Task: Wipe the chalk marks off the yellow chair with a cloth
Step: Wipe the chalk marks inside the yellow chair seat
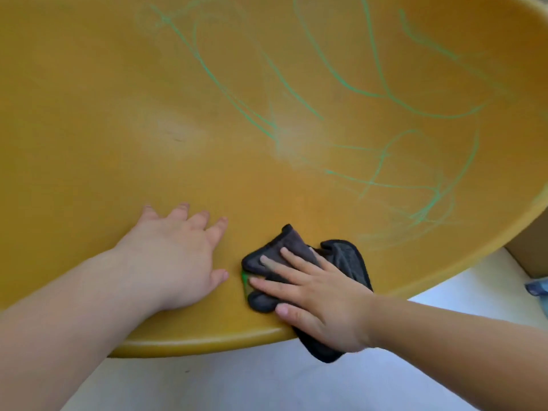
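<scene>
The yellow chair (pixel 118 99) fills most of the view, its curved seat seen from above. Green chalk marks (pixel 370 93) loop across its middle and right side, with a smeared pale patch (pixel 290 140) among them. My right hand (pixel 320 298) lies flat on a dark grey cloth (pixel 347 259) near the chair's front rim, pressing it to the seat. A short green streak (pixel 243 277) shows at the cloth's left edge. My left hand (pixel 175 256) rests flat on the seat beside it, fingers spread, holding nothing.
A pale floor (pixel 267 384) lies below the chair's front rim (pixel 207 342). A brown cardboard box (pixel 530 247) stands at the right edge, with a bluish object (pixel 538 287) just below it.
</scene>
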{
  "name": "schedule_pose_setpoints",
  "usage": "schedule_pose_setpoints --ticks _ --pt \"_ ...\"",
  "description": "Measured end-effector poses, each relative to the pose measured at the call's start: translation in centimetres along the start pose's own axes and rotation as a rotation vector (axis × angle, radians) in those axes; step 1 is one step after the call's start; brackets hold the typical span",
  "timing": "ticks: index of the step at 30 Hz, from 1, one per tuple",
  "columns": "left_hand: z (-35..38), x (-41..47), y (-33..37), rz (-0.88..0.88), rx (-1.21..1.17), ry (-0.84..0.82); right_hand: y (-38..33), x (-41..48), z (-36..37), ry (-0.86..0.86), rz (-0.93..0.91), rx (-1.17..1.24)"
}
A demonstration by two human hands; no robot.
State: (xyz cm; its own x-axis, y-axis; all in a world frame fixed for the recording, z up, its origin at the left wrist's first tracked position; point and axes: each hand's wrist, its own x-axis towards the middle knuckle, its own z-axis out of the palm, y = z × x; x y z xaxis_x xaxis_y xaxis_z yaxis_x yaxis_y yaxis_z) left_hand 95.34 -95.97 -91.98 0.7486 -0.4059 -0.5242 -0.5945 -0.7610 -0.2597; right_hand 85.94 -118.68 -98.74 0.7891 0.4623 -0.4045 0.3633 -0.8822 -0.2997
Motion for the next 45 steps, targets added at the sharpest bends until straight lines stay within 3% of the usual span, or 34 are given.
schedule_pose_setpoints --ticks 6,8,18,22,29,33,35,37,40,43,45 --pt "-1.3 6.0 4.9 0.071 -0.114 0.242 13.1 -0.1 -3.0 0.058 0.599 -0.224" --pt "-0.3 7.7 6.0 0.074 -0.140 0.265 14.7 1.1 -3.3 0.074 0.657 -0.262" --pt "4.2 5.9 2.0 0.148 -0.089 0.146 2.2 3.2 -0.2 -0.015 0.178 -0.114" --pt "5.4 5.0 0.0 0.214 -0.018 0.149 1.5 1.2 0.9 -0.015 0.071 -0.119" --pt "0.5 7.4 2.9 0.224 0.016 0.224 10.4 -6.2 -1.6 -0.009 0.610 -0.314" --pt "-2.4 10.3 7.8 0.196 -0.193 0.127 15.1 -7.5 -4.6 0.086 0.927 -0.451" --pt "-2.1 11.0 9.1 0.173 -0.224 0.027 15.5 -5.4 -4.7 0.132 0.978 -0.421" --pt "-1.5 11.3 9.4 0.162 -0.219 0.002 14.0 -2.6 -3.6 0.140 0.920 -0.330" --pt "-0.9 11.4 9.2 0.181 -0.214 0.053 9.8 -0.7 -1.3 0.081 0.691 -0.222" --pt "-1.0 11.4 9.2 0.187 -0.226 0.069 6.6 -3.8 -0.2 -0.038 0.431 -0.200" --pt "-1.1 11.5 9.3 0.185 -0.233 0.049 7.2 -7.4 -0.8 -0.123 0.378 -0.234"
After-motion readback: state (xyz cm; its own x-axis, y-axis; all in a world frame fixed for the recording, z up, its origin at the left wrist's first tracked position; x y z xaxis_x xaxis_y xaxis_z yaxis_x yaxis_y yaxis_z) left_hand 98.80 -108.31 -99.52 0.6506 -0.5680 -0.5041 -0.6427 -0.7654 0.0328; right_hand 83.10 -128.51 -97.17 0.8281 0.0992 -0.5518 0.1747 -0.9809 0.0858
